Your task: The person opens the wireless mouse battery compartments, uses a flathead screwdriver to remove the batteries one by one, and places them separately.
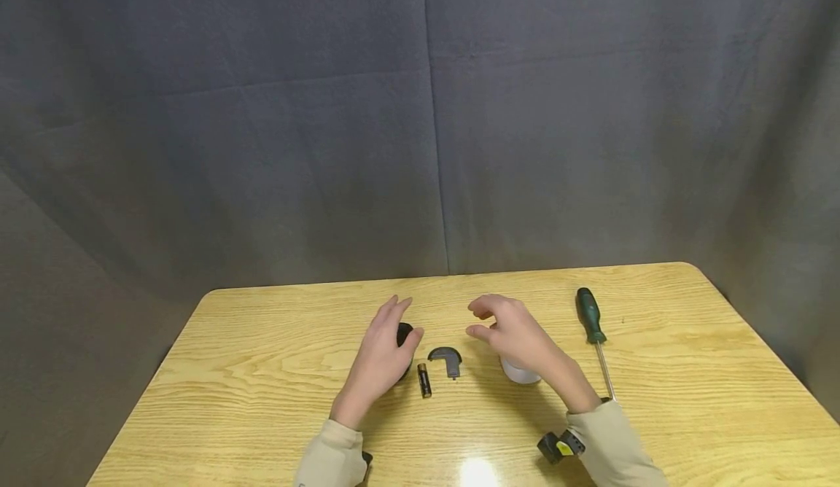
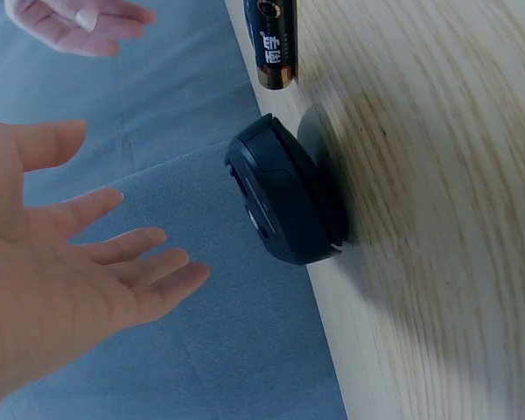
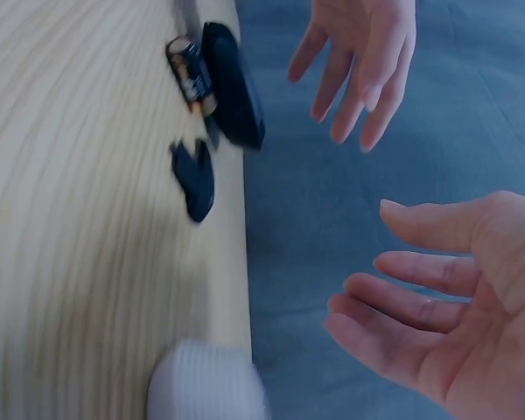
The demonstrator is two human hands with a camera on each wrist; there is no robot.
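My left hand (image 1: 383, 348) hovers over the table with fingers spread and nothing in them. Beneath it lies a black computer mouse (image 2: 284, 192), mostly covered by the hand in the head view. A dark AA-type battery (image 1: 424, 381) rests just right of the mouse. Further right is a small black curved cover (image 1: 446, 359) with a short tab. My right hand (image 1: 515, 332), fingers loosely bent and holding nothing, is raised above a white rounded object (image 1: 520, 372). That object is partly hidden by the hand and blurred in the right wrist view, so its kind is unclear.
A screwdriver (image 1: 590, 316) with a dark green handle lies at the right, its shaft pointing toward the right sleeve. The wooden table (image 1: 262, 370) has rounded far corners. A grey curtain (image 1: 295, 144) hangs behind its far edge.
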